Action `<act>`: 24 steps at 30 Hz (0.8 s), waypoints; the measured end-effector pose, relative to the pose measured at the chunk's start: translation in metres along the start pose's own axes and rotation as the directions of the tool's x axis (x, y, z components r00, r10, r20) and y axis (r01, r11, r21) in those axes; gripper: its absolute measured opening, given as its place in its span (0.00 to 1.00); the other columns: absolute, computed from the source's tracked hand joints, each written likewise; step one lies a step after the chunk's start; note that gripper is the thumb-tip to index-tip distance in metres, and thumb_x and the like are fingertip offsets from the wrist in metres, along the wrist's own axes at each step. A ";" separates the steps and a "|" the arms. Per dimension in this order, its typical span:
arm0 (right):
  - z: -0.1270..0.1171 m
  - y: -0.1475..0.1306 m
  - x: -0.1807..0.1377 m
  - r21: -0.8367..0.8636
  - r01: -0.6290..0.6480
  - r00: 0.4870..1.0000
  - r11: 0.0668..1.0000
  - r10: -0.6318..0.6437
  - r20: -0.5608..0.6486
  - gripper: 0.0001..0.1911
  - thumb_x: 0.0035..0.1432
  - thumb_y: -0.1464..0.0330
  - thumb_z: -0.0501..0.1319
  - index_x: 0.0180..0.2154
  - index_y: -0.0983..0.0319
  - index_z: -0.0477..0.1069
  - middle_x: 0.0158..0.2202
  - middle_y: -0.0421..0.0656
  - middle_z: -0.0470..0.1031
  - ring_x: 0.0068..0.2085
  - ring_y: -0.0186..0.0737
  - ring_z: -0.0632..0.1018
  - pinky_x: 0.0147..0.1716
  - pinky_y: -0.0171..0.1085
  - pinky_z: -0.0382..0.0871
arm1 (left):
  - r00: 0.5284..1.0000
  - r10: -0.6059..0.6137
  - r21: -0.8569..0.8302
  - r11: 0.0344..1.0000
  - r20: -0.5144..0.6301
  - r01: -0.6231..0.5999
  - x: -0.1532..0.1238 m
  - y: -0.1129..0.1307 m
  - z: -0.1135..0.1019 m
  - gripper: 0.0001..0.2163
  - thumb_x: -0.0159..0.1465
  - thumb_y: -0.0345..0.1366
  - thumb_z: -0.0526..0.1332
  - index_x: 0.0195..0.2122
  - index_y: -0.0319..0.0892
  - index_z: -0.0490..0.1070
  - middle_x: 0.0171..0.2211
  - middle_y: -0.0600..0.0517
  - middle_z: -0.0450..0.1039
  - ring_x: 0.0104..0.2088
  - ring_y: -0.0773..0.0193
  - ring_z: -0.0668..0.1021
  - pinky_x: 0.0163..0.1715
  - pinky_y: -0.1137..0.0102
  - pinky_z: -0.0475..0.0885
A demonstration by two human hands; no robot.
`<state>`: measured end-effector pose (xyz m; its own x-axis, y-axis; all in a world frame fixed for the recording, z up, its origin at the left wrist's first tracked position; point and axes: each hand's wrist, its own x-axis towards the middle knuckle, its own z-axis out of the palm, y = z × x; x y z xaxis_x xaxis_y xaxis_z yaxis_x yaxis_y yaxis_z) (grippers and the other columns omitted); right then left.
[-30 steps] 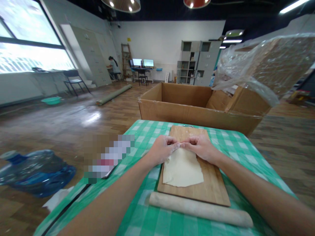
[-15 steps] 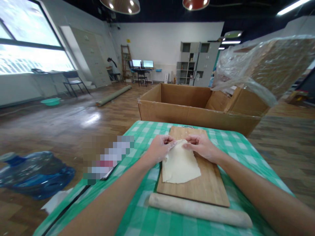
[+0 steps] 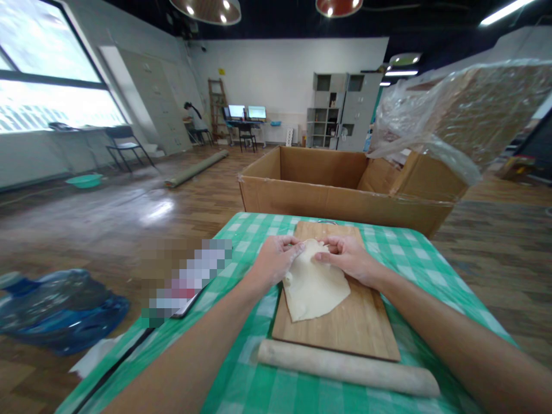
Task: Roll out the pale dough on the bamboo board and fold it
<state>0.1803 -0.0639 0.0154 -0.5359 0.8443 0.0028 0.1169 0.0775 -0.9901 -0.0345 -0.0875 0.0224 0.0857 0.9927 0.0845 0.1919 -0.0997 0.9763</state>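
Note:
A thin, pale sheet of dough (image 3: 318, 287) hangs over the wooden cutting board (image 3: 368, 322), its top edge lifted and its lower edge spread out near the board's middle. My left hand (image 3: 279, 257) pinches the upper left edge between thumb and fingers. On the opposite side, my right hand (image 3: 348, 257) grips the upper right edge, its thumb in front of the dough. Both hands are closed, a short gap apart. In front of the board lies a wooden rolling pin (image 3: 347, 368), touched by neither hand.
A green checked cloth (image 3: 241, 356) covers the table. A blurred-out flat device (image 3: 190, 282) lies at its left edge. Behind the table stands a large cardboard box (image 3: 345, 198) with plastic wrap. A blue water bottle (image 3: 64, 307) lies on the floor at left. Far back, a person (image 3: 196, 118) sits.
The dough's lower edge has swung, and its lower left corner now points down more sharply. My right hand's fingers have shifted slightly left along the top edge. The view has drifted a little.

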 end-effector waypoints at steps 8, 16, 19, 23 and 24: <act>-0.002 0.006 0.003 -0.059 -0.008 0.998 0.998 0.004 -0.067 0.21 0.57 0.50 0.69 0.35 0.62 0.77 0.30 0.42 0.79 0.26 0.36 0.74 0.23 0.34 0.63 | 0.994 -0.086 -0.112 0.991 -0.070 0.078 0.006 -0.012 0.000 0.13 0.54 0.45 0.68 0.29 0.39 0.77 0.24 0.51 0.76 0.22 0.66 0.74 0.21 0.75 0.63; -0.004 0.007 0.004 -0.159 -0.013 1.000 0.987 0.009 -0.025 0.22 0.58 0.49 0.68 0.29 0.61 0.73 0.24 0.38 0.71 0.23 0.33 0.68 0.20 0.33 0.57 | 0.999 -0.048 -0.091 0.995 0.006 0.048 0.005 -0.008 -0.002 0.18 0.53 0.51 0.72 0.33 0.40 0.79 0.27 0.49 0.79 0.27 0.61 0.78 0.23 0.73 0.68; -0.004 0.006 0.003 -0.150 -0.008 1.000 0.989 0.009 0.004 0.20 0.58 0.50 0.68 0.33 0.61 0.75 0.27 0.40 0.75 0.25 0.35 0.71 0.22 0.33 0.60 | 0.998 -0.049 -0.105 0.993 -0.049 0.044 0.004 -0.010 0.000 0.17 0.54 0.49 0.71 0.33 0.39 0.79 0.28 0.49 0.79 0.27 0.62 0.78 0.23 0.73 0.67; -0.004 0.003 0.003 -0.045 -0.006 1.000 0.999 0.007 0.013 0.21 0.54 0.52 0.72 0.40 0.62 0.78 0.35 0.43 0.80 0.32 0.39 0.77 0.27 0.35 0.66 | 0.985 -0.074 -0.233 0.972 -0.159 0.035 0.006 -0.016 0.000 0.16 0.55 0.48 0.69 0.33 0.40 0.75 0.27 0.51 0.77 0.25 0.65 0.76 0.23 0.74 0.66; -0.004 0.003 0.003 -0.025 -0.004 1.000 1.000 0.004 -0.018 0.21 0.52 0.53 0.73 0.40 0.62 0.78 0.36 0.43 0.80 0.33 0.40 0.77 0.28 0.35 0.66 | 0.980 -0.088 -0.267 0.963 -0.176 0.038 0.007 -0.017 0.000 0.15 0.55 0.48 0.69 0.32 0.40 0.73 0.26 0.52 0.76 0.24 0.65 0.75 0.23 0.74 0.66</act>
<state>0.1827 -0.0589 0.0135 -0.5201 0.8541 0.0015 0.1401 0.0871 -0.9863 -0.0375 -0.0789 0.0063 -0.1051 0.9939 0.0324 -0.0732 -0.0402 0.9965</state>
